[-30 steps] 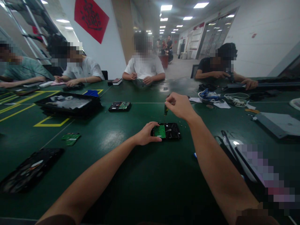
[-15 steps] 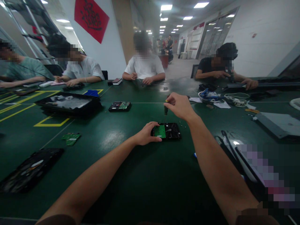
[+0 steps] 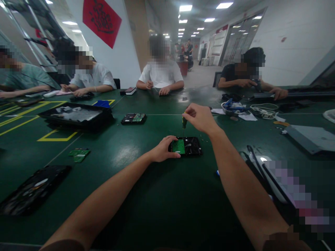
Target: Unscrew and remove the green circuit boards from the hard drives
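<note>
A black hard drive (image 3: 190,145) with a green circuit board lies on the dark green table (image 3: 162,195) in front of me. My left hand (image 3: 163,150) grips its left edge, thumb and fingers wrapped on it. My right hand (image 3: 200,118) pinches the top of a small screwdriver (image 3: 184,123), which stands upright with its tip on the drive's far edge. A few tiny screws lie just right of the drive.
A second drive (image 3: 134,118) and a black tray (image 3: 75,115) lie further back on the left. Loose green boards (image 3: 79,154) and another black tray (image 3: 31,190) sit nearer left. Cables (image 3: 264,111), tools and grey panels (image 3: 310,137) crowd the right. Several people work across the table.
My right hand's fingers shift slightly on the screwdriver top, as in twisting it. The drive and my left hand stay where they were.
</note>
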The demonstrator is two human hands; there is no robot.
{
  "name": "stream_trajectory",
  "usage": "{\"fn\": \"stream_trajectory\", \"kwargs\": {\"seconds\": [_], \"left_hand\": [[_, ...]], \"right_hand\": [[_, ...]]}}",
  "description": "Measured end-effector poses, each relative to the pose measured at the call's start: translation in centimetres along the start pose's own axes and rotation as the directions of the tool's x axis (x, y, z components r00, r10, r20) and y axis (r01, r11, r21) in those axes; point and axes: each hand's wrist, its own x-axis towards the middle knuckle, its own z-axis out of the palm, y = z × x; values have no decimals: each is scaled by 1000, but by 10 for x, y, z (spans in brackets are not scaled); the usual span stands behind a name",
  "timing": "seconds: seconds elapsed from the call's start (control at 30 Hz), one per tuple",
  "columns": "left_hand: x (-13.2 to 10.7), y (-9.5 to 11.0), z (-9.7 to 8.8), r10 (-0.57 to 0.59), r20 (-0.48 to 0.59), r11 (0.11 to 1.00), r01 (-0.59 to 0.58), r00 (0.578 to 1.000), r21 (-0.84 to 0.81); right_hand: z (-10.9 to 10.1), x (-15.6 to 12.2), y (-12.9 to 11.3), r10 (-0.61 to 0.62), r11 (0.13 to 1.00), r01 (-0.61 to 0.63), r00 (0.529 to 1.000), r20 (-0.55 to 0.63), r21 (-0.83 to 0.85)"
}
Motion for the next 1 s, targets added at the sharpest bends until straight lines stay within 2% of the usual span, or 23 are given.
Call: {"fn": "stream_trajectory", "kwargs": {"seconds": [0.27,0.47,0.6,0.83,1.0], "left_hand": [[1,-2,1,2,-4,1000,-2,1000,18],[1,-3,2,11,-9,1000,-11,1000,10],[1,-3,1,17,-5,1000,-17,1000,17],[0,-1,0,2,-4,1000,-2,1000,8],[0,-1,0,4,6,1000,-4,1000,16]], "right_hand": [[-1,0,-1,26,999,-26,1000,-6,-43],[0,0,0,-9,1000,10,1000,12,-14],[0,0,0,21,998,-22,1000,-12,-55],[-1,0,-1,-44,997,45,999,7,-65],[-1,-1,-3,9,999,-9,1000,-9,-53]]}}
